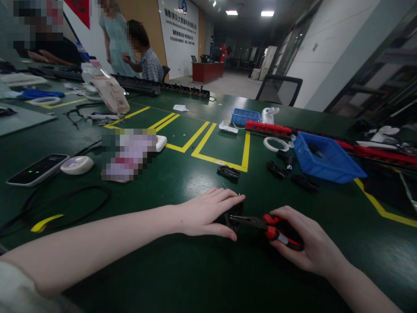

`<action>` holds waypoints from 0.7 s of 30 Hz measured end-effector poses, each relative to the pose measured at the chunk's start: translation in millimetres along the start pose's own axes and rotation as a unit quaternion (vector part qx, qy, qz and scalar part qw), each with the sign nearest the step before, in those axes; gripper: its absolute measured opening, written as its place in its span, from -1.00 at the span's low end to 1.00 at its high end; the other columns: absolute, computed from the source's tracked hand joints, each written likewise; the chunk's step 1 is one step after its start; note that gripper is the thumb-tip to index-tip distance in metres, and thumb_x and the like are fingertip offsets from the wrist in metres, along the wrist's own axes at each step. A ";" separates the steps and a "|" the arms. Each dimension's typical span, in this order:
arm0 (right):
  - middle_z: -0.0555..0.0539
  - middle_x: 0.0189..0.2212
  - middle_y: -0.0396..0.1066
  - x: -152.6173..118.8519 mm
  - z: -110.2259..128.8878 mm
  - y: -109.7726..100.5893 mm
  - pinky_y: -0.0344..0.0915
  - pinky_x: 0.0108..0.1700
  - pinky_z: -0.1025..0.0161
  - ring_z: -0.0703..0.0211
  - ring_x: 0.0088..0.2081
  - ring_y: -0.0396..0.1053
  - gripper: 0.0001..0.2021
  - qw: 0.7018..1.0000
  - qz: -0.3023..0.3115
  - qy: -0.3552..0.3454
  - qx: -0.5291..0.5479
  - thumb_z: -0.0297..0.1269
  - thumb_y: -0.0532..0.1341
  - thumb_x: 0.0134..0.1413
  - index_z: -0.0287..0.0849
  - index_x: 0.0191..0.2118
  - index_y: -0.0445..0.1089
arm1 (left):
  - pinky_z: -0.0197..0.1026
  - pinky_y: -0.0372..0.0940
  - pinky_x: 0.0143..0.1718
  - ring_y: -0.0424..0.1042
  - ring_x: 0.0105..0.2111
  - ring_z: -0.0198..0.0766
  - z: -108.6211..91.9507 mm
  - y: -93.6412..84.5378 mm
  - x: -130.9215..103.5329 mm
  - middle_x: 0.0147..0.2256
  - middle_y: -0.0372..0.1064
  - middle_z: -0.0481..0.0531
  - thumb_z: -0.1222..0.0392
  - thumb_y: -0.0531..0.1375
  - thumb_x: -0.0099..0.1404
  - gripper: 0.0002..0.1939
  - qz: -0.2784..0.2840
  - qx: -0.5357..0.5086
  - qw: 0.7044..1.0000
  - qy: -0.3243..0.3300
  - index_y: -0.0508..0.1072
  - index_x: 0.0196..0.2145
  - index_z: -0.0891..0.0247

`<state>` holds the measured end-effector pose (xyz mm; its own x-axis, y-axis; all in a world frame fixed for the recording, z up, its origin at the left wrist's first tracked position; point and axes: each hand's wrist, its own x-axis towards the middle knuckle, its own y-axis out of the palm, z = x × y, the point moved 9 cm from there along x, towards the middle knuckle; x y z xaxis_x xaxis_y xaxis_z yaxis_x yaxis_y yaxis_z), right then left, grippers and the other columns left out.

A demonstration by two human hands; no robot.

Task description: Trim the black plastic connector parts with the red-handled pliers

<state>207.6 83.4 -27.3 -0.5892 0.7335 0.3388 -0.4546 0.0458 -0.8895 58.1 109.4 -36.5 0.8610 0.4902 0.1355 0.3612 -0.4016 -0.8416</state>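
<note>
My left hand lies over a small black part on the green table, its thumb and fingers around the part and hiding much of it. Red-and-black needle-nose pliers are gripped in my right hand, just to the right. The jaws of the pliers point left and meet the black part between my left thumb and forefinger. Beyond my hands lies another black part, and several more black pieces rest beside a blue bin.
A phone, a white round device, a flat device and black cables lie at left. Farther back stand a bottle and a small blue basket. A red strip runs right. People are across the table.
</note>
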 end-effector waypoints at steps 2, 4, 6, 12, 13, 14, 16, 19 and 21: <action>-0.15 -0.24 0.41 -0.3 0.8 -0.7 0.38 -0.28 0.24 0.12 -0.27 0.42 -0.66 1.000 -0.005 -0.006 -0.006 -0.24 0.19 0.02 -0.14 -0.05 0.22 | -0.04 0.09 0.07 0.16 0.09 -0.01 0.2 -0.2 -0.3 0.14 0.10 0.27 -0.26 0.04 0.27 -0.21 -0.002 -0.001 1.000 0.002 -0.03 0.26 0.31; -0.15 -0.24 0.41 -0.6 1.6 -1.3 0.38 -0.28 0.24 0.12 -0.27 0.42 -0.66 1.000 -0.010 -0.011 -0.011 -0.24 0.19 0.03 -0.15 -0.04 0.22 | -0.05 0.10 0.07 0.16 0.09 -0.02 0.4 -1.2 -0.8 0.15 0.09 0.28 -0.24 0.07 0.26 -0.20 -0.009 -0.001 1.000 0.004 -0.03 0.26 0.32; -0.16 -0.24 0.41 -0.9 1.7 -2.2 0.38 -0.27 0.23 0.11 -0.27 0.42 -0.66 1.000 -0.015 -0.011 -0.015 -0.24 0.19 0.02 -0.15 -0.05 0.23 | -0.05 0.11 0.08 0.15 0.10 -0.02 0.4 -2.9 -1.5 0.15 0.07 0.27 -0.21 0.11 0.24 -0.19 -0.021 -0.001 1.000 0.005 -0.04 0.26 0.30; -0.17 -0.25 0.42 -1.2 2.1 -3.6 0.39 -0.28 0.22 0.10 -0.26 0.43 -0.65 0.999 -0.024 -0.014 -0.022 -0.24 0.20 0.02 -0.15 -0.05 0.24 | -0.02 0.09 0.09 0.14 0.10 -0.01 -1.1 -5.7 -2.7 0.15 0.08 0.24 -0.17 0.16 0.22 -0.20 -0.044 0.004 0.999 0.006 -0.03 0.26 0.24; -0.17 -0.25 0.42 -1.2 2.0 -3.7 0.39 -0.28 0.22 0.09 -0.27 0.43 -0.65 0.999 -0.025 -0.014 -0.023 -0.24 0.20 0.02 -0.16 -0.05 0.24 | -0.01 0.09 0.09 0.14 0.10 -0.01 -1.3 -6.1 -2.5 0.14 0.08 0.24 -0.17 0.16 0.22 -0.20 -0.045 0.006 0.999 0.005 -0.02 0.26 0.24; -0.17 -0.25 0.41 -1.3 1.9 -3.7 0.39 -0.28 0.21 0.09 -0.27 0.43 -0.65 0.999 -0.026 -0.015 -0.024 -0.23 0.20 0.02 -0.16 -0.05 0.24 | -0.01 0.08 0.09 0.14 0.10 -0.01 -1.2 -6.5 -2.3 0.14 0.09 0.23 -0.18 0.16 0.22 -0.20 -0.047 0.007 0.999 0.002 -0.02 0.26 0.24; -0.17 -0.24 0.41 -1.6 1.7 -3.9 0.39 -0.28 0.20 0.09 -0.26 0.42 -0.65 0.999 -0.028 -0.018 -0.026 -0.24 0.20 0.02 -0.16 -0.04 0.23 | -0.02 0.08 0.09 0.14 0.09 0.00 -0.2 -7.1 -1.8 0.14 0.10 0.23 -0.17 0.17 0.21 -0.20 -0.047 0.010 0.999 -0.005 0.01 0.25 0.25; -0.18 -0.23 0.39 -2.5 -0.3 -5.0 0.39 -0.27 0.20 0.09 -0.25 0.41 -0.64 0.999 -0.034 -0.015 -0.027 -0.25 0.19 0.04 -0.16 -0.02 0.21 | -0.03 0.05 0.11 0.18 0.06 -0.03 0.2 -7.4 -1.0 0.07 0.19 0.21 -0.16 0.17 0.22 -0.25 -0.041 0.001 0.999 -0.007 0.08 0.22 0.31; -0.18 -0.24 0.37 -3.2 -2.3 -6.2 0.39 -0.28 0.20 0.10 -0.25 0.40 -0.65 0.999 -0.041 -0.007 -0.028 -0.25 0.18 0.06 -0.17 -0.03 0.20 | -0.04 0.03 0.11 0.22 0.02 -0.06 0.1 -7.8 -0.9 0.02 0.25 0.18 -0.14 0.15 0.24 -0.30 -0.040 -0.010 0.999 -0.006 0.12 0.20 0.33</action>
<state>213.8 82.4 -23.6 -0.5614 0.7155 0.4158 -0.4635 0.1443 -0.8743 54.5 112.2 -30.1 0.8253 0.5297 0.1958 0.4355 -0.3762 -0.8178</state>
